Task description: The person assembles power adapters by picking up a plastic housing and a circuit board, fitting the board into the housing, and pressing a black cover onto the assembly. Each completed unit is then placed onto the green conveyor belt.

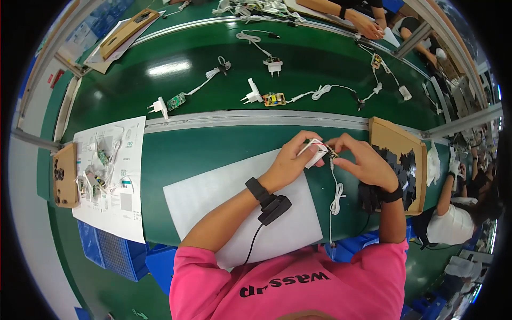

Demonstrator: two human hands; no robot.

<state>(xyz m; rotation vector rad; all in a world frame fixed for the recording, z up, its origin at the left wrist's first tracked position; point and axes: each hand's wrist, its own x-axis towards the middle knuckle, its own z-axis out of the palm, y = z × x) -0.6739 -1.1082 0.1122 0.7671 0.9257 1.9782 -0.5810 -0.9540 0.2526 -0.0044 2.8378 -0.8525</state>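
Between the fingers of my left hand (288, 164) sits a white plastic adapter housing (317, 156), tilted, with a red and a dark wire at its open side. My right hand (367, 162) pinches a small circuit board (334, 154) right beside the housing. A white cable (337, 198) runs down from the board in a bundled coil toward the table's near edge. Beneath my left forearm lies a white sheet (213, 194) on the green work surface. Both wrists wear black straps with small boxes.
To the right stands a cardboard tray (420, 176) of black pieces. At the left, cables and boards lie on a printed sheet (133, 176) near a cardboard piece (65, 181). Across a metal rail (213, 121), several plug-and-board assemblies (274, 99) rest on the belt. Co-workers' hands (368, 26) show beyond.
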